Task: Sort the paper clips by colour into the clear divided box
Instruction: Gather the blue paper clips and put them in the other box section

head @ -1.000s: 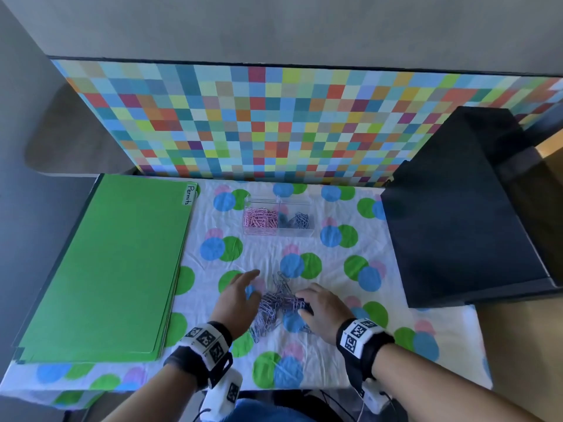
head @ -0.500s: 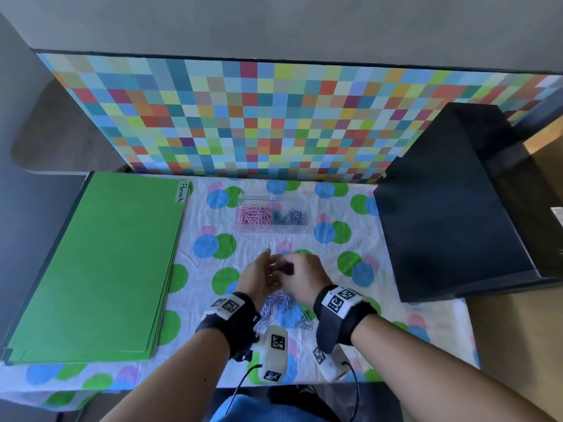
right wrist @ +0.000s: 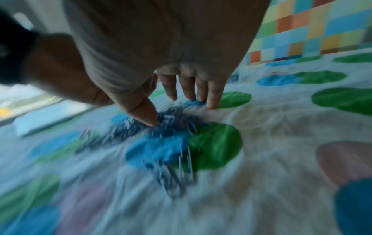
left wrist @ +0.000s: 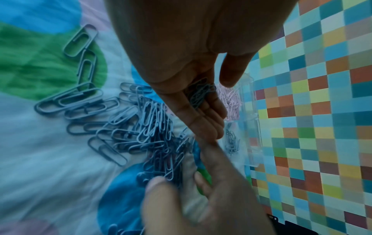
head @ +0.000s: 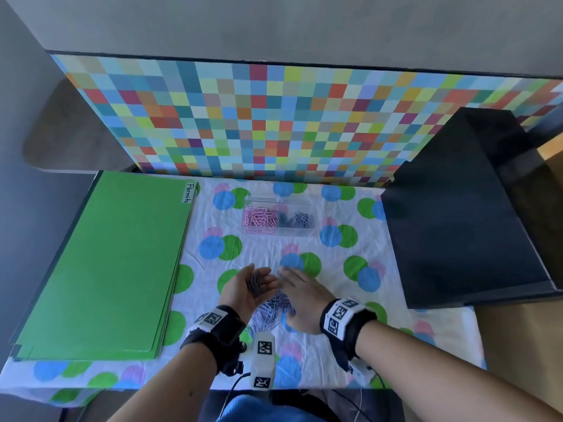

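Note:
A pile of blue paper clips (head: 274, 310) lies on the spotted cloth near the front edge. My left hand (head: 248, 289) is turned palm up just left of the pile, with a small bunch of blue clips (left wrist: 199, 93) lying in its cupped palm and its fingers nearly straight. My right hand (head: 301, 296) is palm down over the pile with straight, spread fingers (right wrist: 189, 89), and its thumb (right wrist: 145, 114) touches the clips. The clear divided box (head: 309, 205) stands further back. It holds pink clips (head: 260, 219) in the left compartment and blue clips (head: 300, 220) in the right.
A stack of green folders (head: 106, 263) labelled "Permits" fills the left side of the table. A large black box (head: 463, 233) stands at the right. A checkered panel (head: 274, 117) closes off the back. Bare spotted cloth (head: 268, 248) lies between the pile and the box.
My hands gathered the pile, met above it, then parted. My left hand has turned palm up with clips in it; my right hand has dropped back onto the pile.

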{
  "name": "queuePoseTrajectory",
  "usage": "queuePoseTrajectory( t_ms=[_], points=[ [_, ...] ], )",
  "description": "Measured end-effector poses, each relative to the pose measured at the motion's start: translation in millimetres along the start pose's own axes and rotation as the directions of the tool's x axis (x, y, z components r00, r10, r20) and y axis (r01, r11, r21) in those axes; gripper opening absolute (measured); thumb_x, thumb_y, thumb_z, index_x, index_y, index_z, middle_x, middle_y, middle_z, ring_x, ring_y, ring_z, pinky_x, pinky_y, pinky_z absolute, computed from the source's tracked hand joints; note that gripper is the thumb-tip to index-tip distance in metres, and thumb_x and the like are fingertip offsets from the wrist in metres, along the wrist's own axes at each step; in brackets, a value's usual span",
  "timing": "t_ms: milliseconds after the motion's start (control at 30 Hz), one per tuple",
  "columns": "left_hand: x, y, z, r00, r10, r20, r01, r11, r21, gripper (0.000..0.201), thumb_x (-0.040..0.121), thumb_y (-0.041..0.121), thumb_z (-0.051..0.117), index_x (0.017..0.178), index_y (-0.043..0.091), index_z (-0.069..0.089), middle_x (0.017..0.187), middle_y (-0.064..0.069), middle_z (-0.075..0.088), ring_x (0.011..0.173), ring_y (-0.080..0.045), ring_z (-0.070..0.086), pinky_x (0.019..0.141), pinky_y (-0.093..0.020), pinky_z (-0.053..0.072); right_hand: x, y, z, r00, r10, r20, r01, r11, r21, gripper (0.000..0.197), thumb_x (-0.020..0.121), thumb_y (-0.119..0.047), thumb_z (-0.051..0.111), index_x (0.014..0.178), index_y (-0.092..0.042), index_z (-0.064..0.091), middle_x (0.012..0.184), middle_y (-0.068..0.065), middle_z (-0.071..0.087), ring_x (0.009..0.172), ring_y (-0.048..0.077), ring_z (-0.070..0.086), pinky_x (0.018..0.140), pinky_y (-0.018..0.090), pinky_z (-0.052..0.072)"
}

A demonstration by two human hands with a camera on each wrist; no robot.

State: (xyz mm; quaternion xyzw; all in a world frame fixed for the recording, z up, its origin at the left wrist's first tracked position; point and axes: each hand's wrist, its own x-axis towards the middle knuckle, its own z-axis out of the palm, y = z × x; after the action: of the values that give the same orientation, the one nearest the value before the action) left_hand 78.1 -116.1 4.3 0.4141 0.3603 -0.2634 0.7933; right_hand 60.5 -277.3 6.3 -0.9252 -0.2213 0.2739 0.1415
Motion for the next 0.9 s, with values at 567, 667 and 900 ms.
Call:
queuePoseTrajectory(
  t_ms=[567, 667, 900],
  points=[
    [10, -12, 1, 0.999, 0.024, -0.042, -0.018, 0.992, 0.126, 0.031, 0.099, 0.024, 0.041, 0.09, 0.002, 0.061, 0.072, -0.012, 0.065, 0.061, -0.022, 0.066, 0.063, -0.033, 0.056, -8, 18, 7, 0.949, 0.144, -0.28, -0.059, 0.955, 0.29, 0.023, 0.088, -0.006, 0.052, 0.101, -0.007, 0.069, 0.094, 0.011, 0.062, 0.088, 0.025, 0.059, 0.077, 0.03, 0.046],
    [13, -13, 8, 0.995, 0.063, -0.078, -0.049, 0.984, 0.171, 0.028, 0.098, 0.022, 0.043, 0.09, 0.002, 0.061, 0.074, -0.012, 0.063, 0.064, -0.022, 0.063, 0.062, -0.031, 0.053, -6, 17, -7, 0.939, 0.133, -0.317, -0.021, 0.943, 0.332, 0.02, 0.084, -0.006, 0.055, 0.097, -0.007, 0.07, 0.091, 0.01, 0.063, 0.084, 0.024, 0.06, 0.076, 0.034, 0.049],
    [12, -16, 35, 1.0, -0.017, 0.001, 0.017, 0.998, 0.055, 0.031, 0.099, 0.025, 0.041, 0.085, 0.003, 0.058, 0.069, -0.014, 0.059, 0.055, -0.022, 0.06, 0.048, -0.027, 0.051, 3, 0, -38, 0.935, 0.023, -0.354, 0.105, 0.935, 0.339, 0.029, 0.079, -0.004, 0.055, 0.102, -0.01, 0.071, 0.099, 0.012, 0.064, 0.091, 0.028, 0.062, 0.083, 0.037, 0.051]
  ],
)
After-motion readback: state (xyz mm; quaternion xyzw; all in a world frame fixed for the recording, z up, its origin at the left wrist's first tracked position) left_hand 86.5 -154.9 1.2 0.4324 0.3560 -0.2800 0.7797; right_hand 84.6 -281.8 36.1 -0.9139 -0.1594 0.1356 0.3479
